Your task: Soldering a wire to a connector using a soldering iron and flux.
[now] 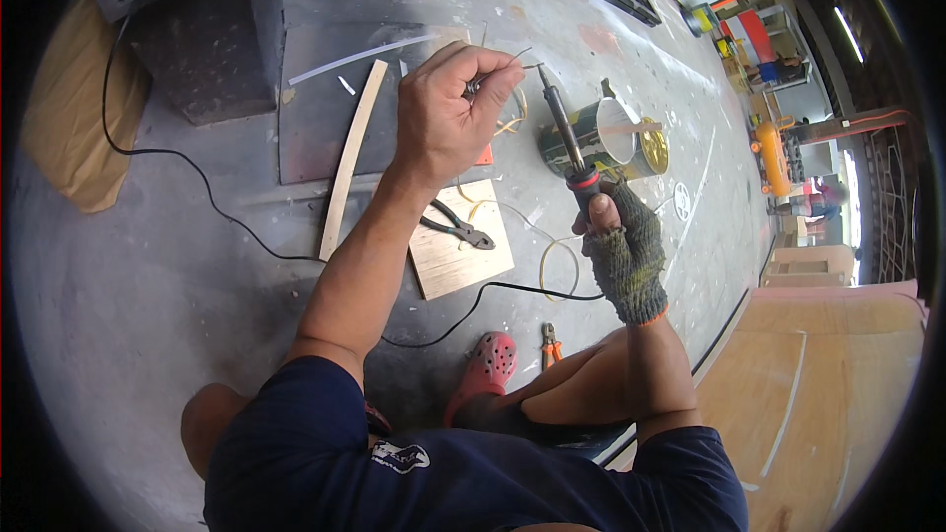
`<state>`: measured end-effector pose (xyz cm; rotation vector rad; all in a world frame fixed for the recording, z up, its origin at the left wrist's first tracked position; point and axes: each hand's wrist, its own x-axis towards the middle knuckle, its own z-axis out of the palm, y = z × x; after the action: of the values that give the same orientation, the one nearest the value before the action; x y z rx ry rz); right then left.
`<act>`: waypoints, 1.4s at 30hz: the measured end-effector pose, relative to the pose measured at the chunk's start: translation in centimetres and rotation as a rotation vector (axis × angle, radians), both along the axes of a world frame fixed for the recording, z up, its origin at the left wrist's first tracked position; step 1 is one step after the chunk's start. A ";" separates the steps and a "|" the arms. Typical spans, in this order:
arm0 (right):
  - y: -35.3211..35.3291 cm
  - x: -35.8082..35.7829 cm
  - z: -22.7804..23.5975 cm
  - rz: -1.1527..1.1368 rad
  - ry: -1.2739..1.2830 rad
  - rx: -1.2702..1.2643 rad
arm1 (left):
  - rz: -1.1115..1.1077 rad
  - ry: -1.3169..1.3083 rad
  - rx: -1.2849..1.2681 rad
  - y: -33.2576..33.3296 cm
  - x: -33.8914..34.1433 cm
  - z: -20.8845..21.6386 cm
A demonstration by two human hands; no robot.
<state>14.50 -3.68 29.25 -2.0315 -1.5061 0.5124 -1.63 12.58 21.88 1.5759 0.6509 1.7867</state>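
My bare left hand [448, 103] is closed in a pinch, with a thin wire [530, 66] sticking out past the fingertips. My right hand [629, 251], in a dark knitted fingerless glove, grips the handle of a soldering iron [565, 133] that points up and away from me. The iron's tip is beside the wire's end; whether they touch I cannot tell. Below my left hand, dark-handled pliers [471, 233] rest on a square plywood piece [441, 278]. Thin yellowish wire [545, 281] loops over the floor next to the board.
An open bucket [585, 135] stands beyond the iron. A curved wooden strip [352, 158] lies left of my forearm on a dark sheet [305, 143]. A black cord [493, 285] crosses the floor. Orange-handled cutters [549, 343] lie near my pink clog [490, 365]. Plywood [788, 384] is at right.
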 end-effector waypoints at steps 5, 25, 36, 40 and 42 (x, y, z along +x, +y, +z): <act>-0.1 0.0 0.0 -0.018 0.008 -0.010 | -0.005 0.000 0.010 0.1 0.0 -0.1; -0.4 -0.2 0.0 -0.004 -0.073 0.090 | 0.114 0.102 0.035 -0.1 0.3 -0.3; -0.4 0.0 0.0 0.009 -0.068 0.082 | 0.086 0.125 0.055 -0.4 0.3 0.0; -0.4 0.0 0.0 0.011 -0.073 0.079 | 0.085 0.119 0.066 -0.3 0.3 -0.1; -0.4 0.0 0.1 0.019 -0.075 0.080 | 0.089 0.128 0.073 -0.3 0.2 -0.1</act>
<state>14.52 -4.09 29.31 -1.9965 -1.5660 0.3810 -1.38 12.29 21.82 1.7465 0.7337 1.8033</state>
